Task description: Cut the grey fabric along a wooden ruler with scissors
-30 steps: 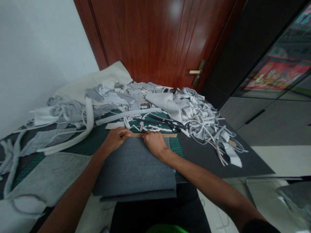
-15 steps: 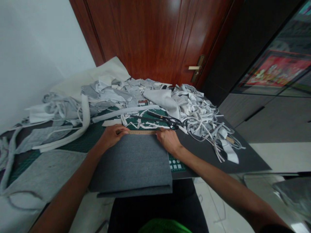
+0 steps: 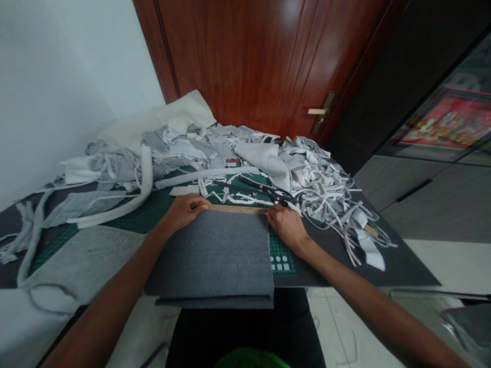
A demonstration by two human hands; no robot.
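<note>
A folded dark grey cloth point(image 3: 218, 255) lies over the green cutting mat point(image 3: 286, 255) and hangs past the table's front edge. Along its far edge runs a thin tan ruler or tape point(image 3: 238, 208). My left hand point(image 3: 186, 209) pinches the left end of this strip at the cloth's corner. At the other end, my right hand point(image 3: 287, 224) has its fingers closed on the strip near the cloth's right corner. Black scissors point(image 3: 268, 191) rest just beyond the strip, among white scraps.
Heaps of grey and white fabric strips point(image 3: 314, 189) cover the back and right of the table. A lighter grey cloth point(image 3: 88, 255) lies at the left. Behind stands a wooden door point(image 3: 238, 61), with a dark cabinet point(image 3: 414, 189) at the right.
My right hand has moved right along the strip, and more of the strip shows between my hands. The whole view has shifted slightly.
</note>
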